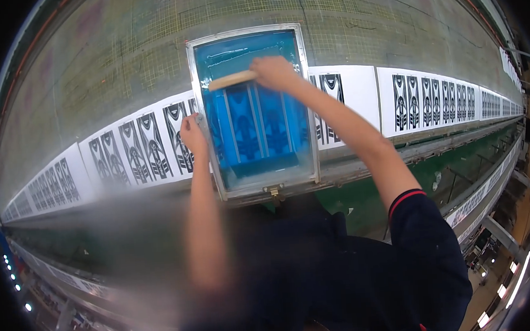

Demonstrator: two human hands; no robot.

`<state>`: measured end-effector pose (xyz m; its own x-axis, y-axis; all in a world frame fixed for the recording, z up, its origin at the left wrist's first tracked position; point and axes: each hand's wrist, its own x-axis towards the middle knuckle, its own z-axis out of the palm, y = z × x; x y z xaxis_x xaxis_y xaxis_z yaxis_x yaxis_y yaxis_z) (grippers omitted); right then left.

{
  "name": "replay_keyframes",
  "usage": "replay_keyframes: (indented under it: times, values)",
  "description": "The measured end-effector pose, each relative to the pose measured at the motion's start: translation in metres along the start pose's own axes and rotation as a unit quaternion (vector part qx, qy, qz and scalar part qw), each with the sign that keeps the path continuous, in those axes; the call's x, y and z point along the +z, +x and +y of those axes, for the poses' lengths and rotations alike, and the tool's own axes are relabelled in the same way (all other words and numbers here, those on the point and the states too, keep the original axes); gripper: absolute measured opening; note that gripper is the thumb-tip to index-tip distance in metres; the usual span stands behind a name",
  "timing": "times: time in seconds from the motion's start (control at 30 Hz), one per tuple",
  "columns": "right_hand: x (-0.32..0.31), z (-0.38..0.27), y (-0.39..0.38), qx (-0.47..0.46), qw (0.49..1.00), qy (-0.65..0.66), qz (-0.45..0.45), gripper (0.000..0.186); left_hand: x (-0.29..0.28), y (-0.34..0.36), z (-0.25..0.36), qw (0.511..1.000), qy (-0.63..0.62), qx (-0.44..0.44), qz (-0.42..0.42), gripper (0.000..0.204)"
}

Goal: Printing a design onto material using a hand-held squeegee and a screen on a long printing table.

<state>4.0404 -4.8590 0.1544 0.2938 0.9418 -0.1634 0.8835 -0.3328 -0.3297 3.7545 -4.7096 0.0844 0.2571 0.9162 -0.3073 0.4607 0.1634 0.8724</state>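
A screen printing frame [307,102] with a metal rim lies on the long table, its mesh [244,127] blue with dark stripes and figures. My right hand [273,73] is closed round a wooden squeegee [233,80], which rests across the upper part of the mesh and reaches toward the left rim. Wet blue ink [243,54] shows beyond the squeegee. At the left rim my left hand [194,135] is closed, its fingers gripping the frame's edge; the exact hold is partly hidden.
White sheets [358,99] with black printed patterns run along the table on both sides of the frame. A metal latch [274,193] sits at the frame's near side. The table's rail [421,139] passes just in front of my body. A grey blur covers the lower left.
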Motion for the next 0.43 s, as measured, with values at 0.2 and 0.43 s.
replay_keyframes:
  times: [0.2, 0.43]
  values:
    - [-0.013, 0.045, 0.036, -0.044, 0.997, -0.020, 0.052, 0.024, 0.058, 0.062, 0.085, 0.939, 0.127, 0.318, 0.024, 0.034]
    - [0.033, 0.006, 0.003, 0.055, 0.988, -0.031, 0.144, 0.033, 0.117, 0.047, 0.097, 0.878, 0.243, 0.411, -0.030, 0.031]
